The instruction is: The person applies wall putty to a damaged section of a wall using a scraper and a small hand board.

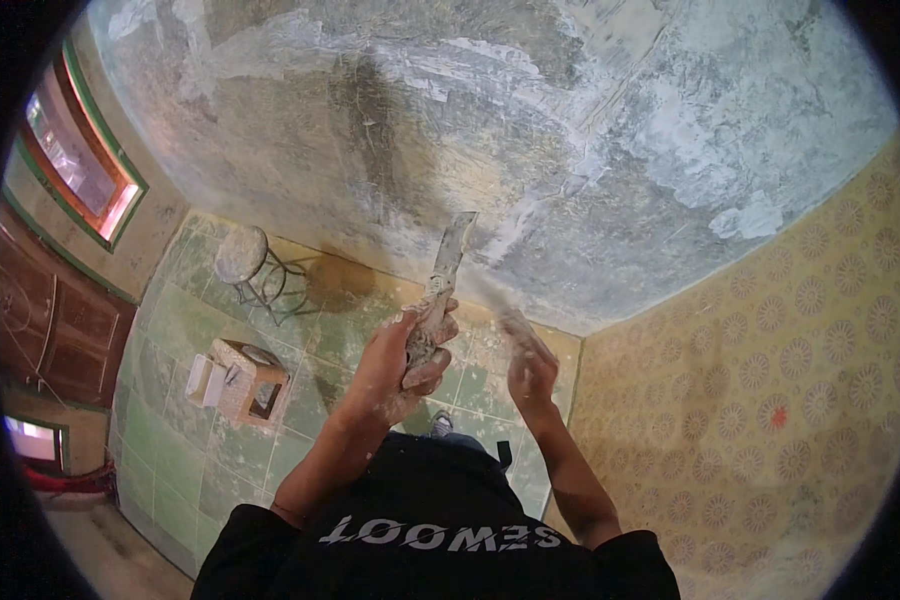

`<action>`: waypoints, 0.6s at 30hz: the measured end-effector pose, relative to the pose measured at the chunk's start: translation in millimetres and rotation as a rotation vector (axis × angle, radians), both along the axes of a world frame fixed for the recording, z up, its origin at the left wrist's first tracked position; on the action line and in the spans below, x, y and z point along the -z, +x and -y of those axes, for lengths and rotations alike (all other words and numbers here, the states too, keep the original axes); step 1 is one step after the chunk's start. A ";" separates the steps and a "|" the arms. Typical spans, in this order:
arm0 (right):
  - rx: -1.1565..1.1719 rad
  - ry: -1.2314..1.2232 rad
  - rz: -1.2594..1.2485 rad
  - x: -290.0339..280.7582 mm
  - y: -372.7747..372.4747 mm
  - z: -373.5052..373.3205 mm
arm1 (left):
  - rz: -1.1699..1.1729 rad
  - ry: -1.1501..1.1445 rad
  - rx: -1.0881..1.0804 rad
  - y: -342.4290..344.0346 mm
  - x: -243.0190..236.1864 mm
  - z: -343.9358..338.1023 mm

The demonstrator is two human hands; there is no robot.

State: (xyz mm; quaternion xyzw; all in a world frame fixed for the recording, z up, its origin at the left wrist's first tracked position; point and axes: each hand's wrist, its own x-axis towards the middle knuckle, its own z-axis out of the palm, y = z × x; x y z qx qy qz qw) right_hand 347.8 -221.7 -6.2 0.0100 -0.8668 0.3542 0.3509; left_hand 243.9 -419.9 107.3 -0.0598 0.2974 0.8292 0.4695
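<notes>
- Floor [165,435]: green square tiles are forming the surface; pale spatter is covering many of them.
- Stool [242,255]: a round, pale-stained seat is standing upright on dark, thin legs near the wall.
- Box [249,396]: a speckled, open-fronted unit is resting on the tiles.
- White object [206,381]: it is lying just beside the box.
- Foot [443,425]: it is standing on the tiles.

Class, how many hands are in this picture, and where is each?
2. The left hand is near the middle, gripping a scraper; the right hand is apart from it, further right, partly blurred. No others show.
</notes>
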 end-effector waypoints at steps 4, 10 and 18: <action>0.541 -0.425 0.231 -31.7 10.8 -45.8 | -0.050 -0.028 -0.004 17.8 7.4 -31.2; -0.267 -1.325 -0.089 -46.1 0.7 -133.6 | 0.023 0.044 -0.023 40.7 30.8 -79.4; -0.465 -1.147 0.149 -55.3 -16.6 -162.8 | 0.312 0.390 0.159 50.0 58.7 -105.2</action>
